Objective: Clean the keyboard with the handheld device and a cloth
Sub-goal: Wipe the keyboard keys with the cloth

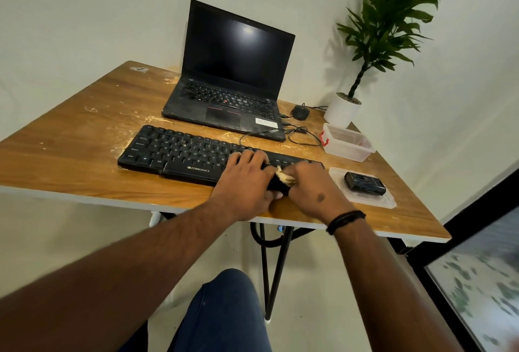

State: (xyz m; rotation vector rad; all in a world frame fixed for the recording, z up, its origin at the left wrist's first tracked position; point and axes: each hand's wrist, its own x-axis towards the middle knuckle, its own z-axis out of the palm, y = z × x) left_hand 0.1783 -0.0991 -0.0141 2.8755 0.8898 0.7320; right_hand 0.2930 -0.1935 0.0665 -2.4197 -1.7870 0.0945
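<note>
A black Zebronics keyboard (179, 152) lies across the wooden table (84, 155) in front of a laptop. My left hand (247, 183) rests flat on the keyboard's right-centre keys with fingers spread. My right hand (314, 188) grips a small yellowish cloth (284, 177) and presses it on the keyboard's right part, hiding that end. The black handheld device (364, 183) lies on a clear plastic lid (387, 201) to the right of my right hand, untouched.
An open black laptop (233, 76) stands behind the keyboard. A mouse (300, 112), loose cables (303, 135), a clear plastic box (348, 142) and a potted plant (344, 110) sit at the right back. The table edge runs just under my wrists.
</note>
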